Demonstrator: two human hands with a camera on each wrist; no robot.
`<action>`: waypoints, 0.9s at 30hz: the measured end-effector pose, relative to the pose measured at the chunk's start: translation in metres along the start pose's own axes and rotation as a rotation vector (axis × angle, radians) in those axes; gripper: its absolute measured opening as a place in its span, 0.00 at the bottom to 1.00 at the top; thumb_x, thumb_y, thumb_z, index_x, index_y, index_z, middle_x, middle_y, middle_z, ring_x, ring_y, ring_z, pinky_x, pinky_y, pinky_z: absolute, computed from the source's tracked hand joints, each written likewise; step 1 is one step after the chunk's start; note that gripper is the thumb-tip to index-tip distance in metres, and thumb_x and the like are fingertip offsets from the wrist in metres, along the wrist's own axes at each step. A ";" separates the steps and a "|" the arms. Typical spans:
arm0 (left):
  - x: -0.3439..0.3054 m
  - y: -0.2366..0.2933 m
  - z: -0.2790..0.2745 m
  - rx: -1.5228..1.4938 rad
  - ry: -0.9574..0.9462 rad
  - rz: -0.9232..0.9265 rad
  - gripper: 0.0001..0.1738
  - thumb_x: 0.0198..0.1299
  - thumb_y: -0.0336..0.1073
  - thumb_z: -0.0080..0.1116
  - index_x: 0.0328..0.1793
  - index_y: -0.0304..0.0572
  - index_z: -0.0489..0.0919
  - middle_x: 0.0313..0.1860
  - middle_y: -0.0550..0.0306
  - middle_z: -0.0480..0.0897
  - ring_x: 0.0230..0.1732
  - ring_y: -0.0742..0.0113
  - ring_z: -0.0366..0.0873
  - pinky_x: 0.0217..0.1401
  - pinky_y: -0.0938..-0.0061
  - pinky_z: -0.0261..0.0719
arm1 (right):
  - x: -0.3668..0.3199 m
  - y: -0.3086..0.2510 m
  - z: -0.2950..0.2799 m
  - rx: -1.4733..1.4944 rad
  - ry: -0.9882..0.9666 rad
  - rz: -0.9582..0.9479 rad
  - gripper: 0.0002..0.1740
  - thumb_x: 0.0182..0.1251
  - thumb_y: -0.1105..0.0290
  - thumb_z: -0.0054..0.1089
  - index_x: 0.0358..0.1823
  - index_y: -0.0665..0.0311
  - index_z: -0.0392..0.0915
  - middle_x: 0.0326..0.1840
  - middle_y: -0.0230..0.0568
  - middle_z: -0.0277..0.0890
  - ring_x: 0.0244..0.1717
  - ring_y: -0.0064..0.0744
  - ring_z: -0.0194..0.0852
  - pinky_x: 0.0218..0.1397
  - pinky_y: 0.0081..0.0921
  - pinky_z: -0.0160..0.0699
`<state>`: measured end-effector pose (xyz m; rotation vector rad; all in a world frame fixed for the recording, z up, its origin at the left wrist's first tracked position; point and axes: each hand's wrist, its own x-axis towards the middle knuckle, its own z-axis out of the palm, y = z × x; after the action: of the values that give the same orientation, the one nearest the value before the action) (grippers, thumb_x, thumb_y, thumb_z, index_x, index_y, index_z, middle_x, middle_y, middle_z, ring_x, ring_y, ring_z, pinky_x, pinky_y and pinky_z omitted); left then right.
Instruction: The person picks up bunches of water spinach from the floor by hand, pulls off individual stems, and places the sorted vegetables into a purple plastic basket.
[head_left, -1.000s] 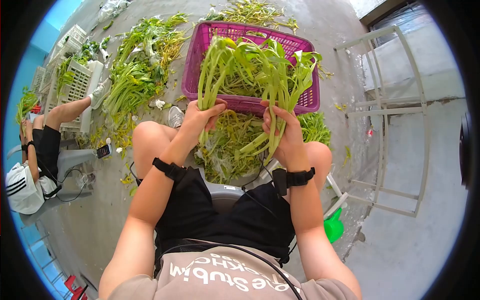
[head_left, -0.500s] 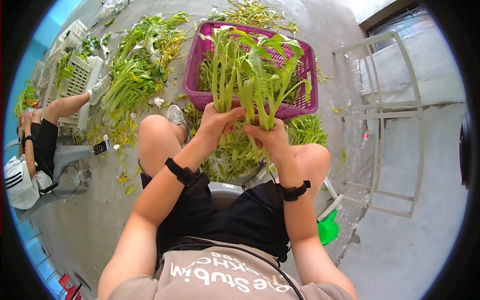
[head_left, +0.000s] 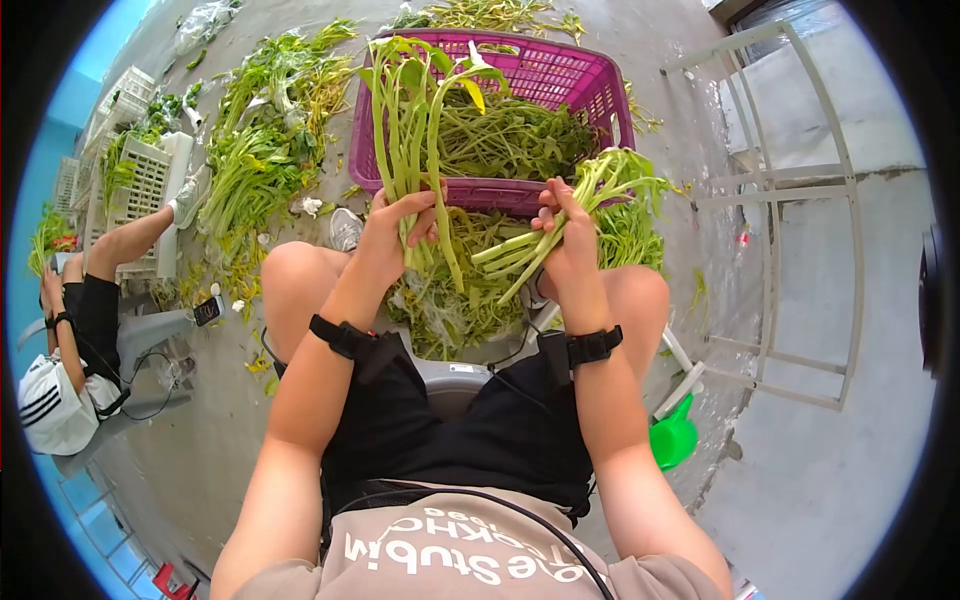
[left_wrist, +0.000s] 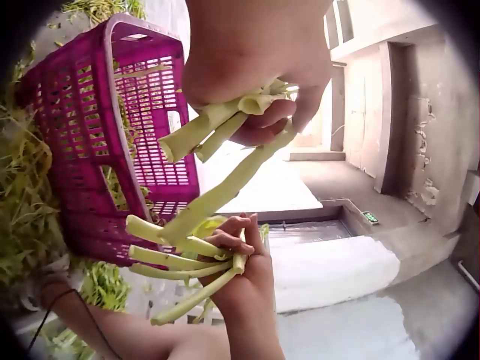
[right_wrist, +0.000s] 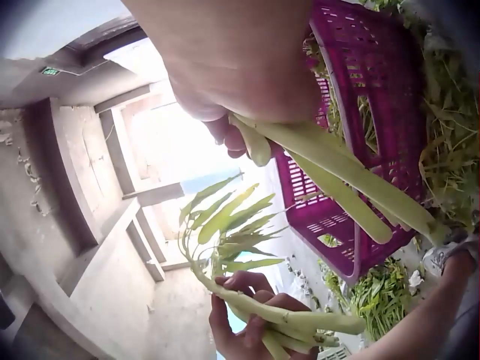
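In the head view my left hand point(head_left: 393, 225) grips an upright bunch of water spinach point(head_left: 402, 130), its leafy tops over the basket's left part. One longer stalk point(head_left: 449, 235) slants down from that hand's fingers. My right hand point(head_left: 572, 245) holds a smaller bunch point(head_left: 612, 180), tipped with leaves to the right and stem ends toward the left hand. Hollow cut ends point(left_wrist: 255, 103) stick out below my left hand in the left wrist view. Thick pale stems point(right_wrist: 341, 169) extend from under my right hand in the right wrist view.
A purple basket point(head_left: 480, 190) of greens stands ahead, with a loose heap point(head_left: 450, 300) between my knees. More greens point(head_left: 255, 150) lie to the left, near a seated person point(head_left: 65, 380) and white crates point(head_left: 140, 190). A metal frame point(head_left: 770, 225) and green scoop point(head_left: 675, 437) are to the right.
My hands came together in front of the basket, then moved apart again. The right hand's bunch went from upright to tipped rightward, and a single stalk now slants from the left hand.
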<state>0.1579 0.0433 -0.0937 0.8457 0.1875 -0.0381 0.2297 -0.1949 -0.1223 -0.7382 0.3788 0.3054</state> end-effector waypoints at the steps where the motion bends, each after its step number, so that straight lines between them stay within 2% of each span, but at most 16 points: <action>1: 0.001 -0.002 -0.002 0.003 -0.004 -0.003 0.18 0.67 0.31 0.58 0.58 0.24 0.76 0.36 0.54 0.81 0.14 0.78 0.63 0.26 0.77 0.73 | 0.000 0.004 0.000 -0.066 -0.034 -0.001 0.10 0.75 0.65 0.63 0.45 0.65 0.80 0.33 0.34 0.79 0.21 0.20 0.66 0.29 0.25 0.74; 4: 0.001 -0.006 -0.004 0.001 -0.006 -0.023 0.16 0.64 0.29 0.62 0.56 0.28 0.77 0.36 0.55 0.81 0.14 0.78 0.64 0.26 0.76 0.72 | -0.015 0.009 0.014 -0.166 -0.095 0.010 0.10 0.72 0.67 0.66 0.46 0.66 0.80 0.34 0.35 0.79 0.22 0.20 0.68 0.33 0.25 0.77; 6: -0.001 -0.006 0.004 0.071 0.100 -0.021 0.17 0.60 0.28 0.67 0.53 0.32 0.77 0.25 0.61 0.79 0.14 0.78 0.65 0.25 0.77 0.72 | -0.022 0.013 0.022 -0.333 -0.167 0.019 0.12 0.70 0.68 0.67 0.48 0.67 0.80 0.35 0.37 0.79 0.22 0.21 0.68 0.32 0.24 0.77; 9: -0.001 -0.010 0.009 0.159 0.111 -0.025 0.18 0.57 0.29 0.72 0.52 0.34 0.79 0.27 0.62 0.81 0.15 0.79 0.66 0.23 0.78 0.69 | -0.026 0.026 0.025 -0.385 -0.236 0.049 0.16 0.68 0.68 0.70 0.52 0.69 0.81 0.38 0.39 0.82 0.23 0.21 0.70 0.32 0.24 0.76; 12: 0.001 -0.015 0.015 0.267 0.112 -0.074 0.14 0.58 0.30 0.71 0.48 0.39 0.80 0.24 0.65 0.79 0.15 0.79 0.64 0.25 0.78 0.67 | -0.030 0.034 0.028 -0.433 -0.302 0.070 0.17 0.67 0.68 0.71 0.53 0.70 0.82 0.39 0.37 0.82 0.24 0.21 0.71 0.30 0.23 0.74; 13: 0.002 -0.018 0.014 0.269 0.087 -0.086 0.14 0.59 0.33 0.73 0.48 0.39 0.81 0.25 0.66 0.79 0.15 0.80 0.64 0.24 0.78 0.64 | -0.030 0.037 0.028 -0.452 -0.329 0.092 0.17 0.67 0.68 0.71 0.53 0.69 0.83 0.38 0.36 0.82 0.24 0.20 0.71 0.30 0.23 0.74; 20: 0.001 -0.020 0.018 0.270 0.059 -0.149 0.17 0.63 0.40 0.71 0.52 0.38 0.82 0.24 0.67 0.77 0.15 0.80 0.63 0.24 0.78 0.63 | -0.030 0.034 0.029 -0.432 -0.336 0.165 0.17 0.65 0.69 0.72 0.51 0.70 0.82 0.36 0.33 0.81 0.22 0.19 0.68 0.28 0.22 0.73; 23: 0.001 -0.017 0.021 0.262 0.115 -0.075 0.19 0.65 0.42 0.69 0.53 0.35 0.81 0.23 0.67 0.75 0.15 0.79 0.62 0.23 0.79 0.64 | -0.036 0.027 0.036 -0.461 -0.314 0.129 0.16 0.67 0.70 0.70 0.51 0.72 0.81 0.35 0.36 0.81 0.21 0.18 0.63 0.30 0.23 0.72; 25: 0.007 -0.013 0.010 0.152 0.277 0.039 0.15 0.65 0.39 0.69 0.50 0.35 0.83 0.26 0.65 0.77 0.15 0.80 0.64 0.21 0.79 0.66 | -0.038 0.019 0.041 -0.445 -0.325 0.091 0.15 0.66 0.71 0.70 0.50 0.71 0.81 0.37 0.39 0.83 0.21 0.18 0.64 0.29 0.22 0.71; 26: 0.010 -0.010 0.005 0.150 0.277 0.039 0.15 0.65 0.39 0.69 0.50 0.35 0.83 0.26 0.65 0.77 0.15 0.80 0.64 0.21 0.79 0.66 | -0.038 0.016 0.041 -0.428 -0.335 0.054 0.14 0.66 0.72 0.70 0.49 0.71 0.81 0.38 0.42 0.85 0.20 0.17 0.64 0.28 0.20 0.70; 27: 0.013 -0.006 -0.002 0.105 0.316 0.116 0.15 0.66 0.39 0.69 0.50 0.35 0.83 0.25 0.65 0.76 0.14 0.79 0.64 0.21 0.79 0.67 | -0.037 0.015 0.038 -0.430 -0.336 0.055 0.14 0.66 0.72 0.70 0.49 0.71 0.81 0.38 0.42 0.85 0.20 0.17 0.64 0.28 0.20 0.70</action>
<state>0.1700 0.0415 -0.1013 0.9635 0.4362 0.1969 0.1993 -0.1625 -0.0892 -1.0778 0.0100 0.5637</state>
